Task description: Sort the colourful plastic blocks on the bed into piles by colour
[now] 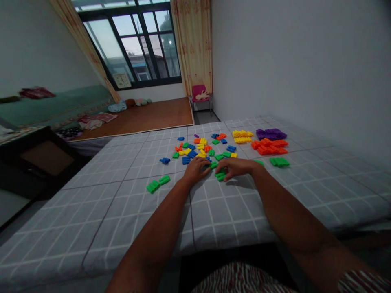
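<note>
My left hand (197, 170) rests low over the bed-like table, its bent fingers and thumb closed at the near end of a green plastic toy block (213, 165). Just to the right, my right hand (234, 167) curls its fingers down around green toy blocks (220, 176) lying on the cloth; the fingers partly cover them. Beyond both hands spreads a loose heap of blue, yellow, orange and green blocks, among them a blue block (192, 154) and a yellow block (201, 154). Left of my left hand lie joined green blocks (153, 186).
Sorted piles stand at the right: yellow (242, 136), purple (271, 134), orange (269, 146) and green (279, 162). A checked grey cloth (122, 215) covers the surface. A white wall (299, 69) borders the right. A pink chair (200, 92) stands by the curtain.
</note>
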Motion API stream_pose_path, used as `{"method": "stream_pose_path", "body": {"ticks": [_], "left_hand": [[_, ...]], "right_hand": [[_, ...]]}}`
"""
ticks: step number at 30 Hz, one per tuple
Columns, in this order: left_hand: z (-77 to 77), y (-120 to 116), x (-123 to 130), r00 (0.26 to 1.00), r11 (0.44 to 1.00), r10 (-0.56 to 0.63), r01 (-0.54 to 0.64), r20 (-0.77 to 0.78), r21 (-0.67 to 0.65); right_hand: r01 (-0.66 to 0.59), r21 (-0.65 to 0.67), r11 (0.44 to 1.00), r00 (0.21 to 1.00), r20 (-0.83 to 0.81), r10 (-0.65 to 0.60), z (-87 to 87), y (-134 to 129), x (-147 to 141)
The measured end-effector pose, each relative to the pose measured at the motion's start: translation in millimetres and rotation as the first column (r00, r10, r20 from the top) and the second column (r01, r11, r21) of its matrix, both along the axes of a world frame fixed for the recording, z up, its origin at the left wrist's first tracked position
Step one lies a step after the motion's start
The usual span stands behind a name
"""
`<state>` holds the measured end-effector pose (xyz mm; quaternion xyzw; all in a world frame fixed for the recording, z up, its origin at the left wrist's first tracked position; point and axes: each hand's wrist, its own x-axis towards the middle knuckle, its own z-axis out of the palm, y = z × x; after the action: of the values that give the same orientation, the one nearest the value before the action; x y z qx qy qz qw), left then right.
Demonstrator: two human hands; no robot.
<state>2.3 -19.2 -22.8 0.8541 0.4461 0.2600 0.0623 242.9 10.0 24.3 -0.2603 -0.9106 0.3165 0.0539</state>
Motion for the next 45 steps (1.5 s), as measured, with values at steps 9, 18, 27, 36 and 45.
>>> {"method": "stream_pose_path", "body": {"ticks": [9,18,27,36,45], "left_hand": [[-0.3,5.4,-4.1,0.999,1.000,-0.005,0.005,0.035,-0.001],[-2.8,8.2,-8.3,0.997,1.000,-0.026,0.025,0.072,0.015],[0.4,10.4,-7.0,0.997,1.000,-0.015,0.016,0.071,-0.006],[2.4,6.4,-7.4,0.998,1.000,-0.019,0.020,0.059,-0.021],[3.9,4.9,-8.4,0.998,0.999,-0.037,0.038,0.045,-0.019]], "right_hand": [[0.190,0.170,0.967,0.980,-0.093,-0.176,-4.4,-4.4,-18.0],[0.698,-0.351,0.624,0.518,-0.354,-0.779,29.9,13.5,88.7],[0.891,-0.004,0.454,0.433,-0.292,-0.853,9.4,-21.8,194.4],[0.632,0.652,0.419,0.545,0.011,-0.838,-10.2,-36.3,141.8],[0.769,0.408,0.493,0.567,-0.080,-0.820,-8.9,-17.8,203.2]]}}
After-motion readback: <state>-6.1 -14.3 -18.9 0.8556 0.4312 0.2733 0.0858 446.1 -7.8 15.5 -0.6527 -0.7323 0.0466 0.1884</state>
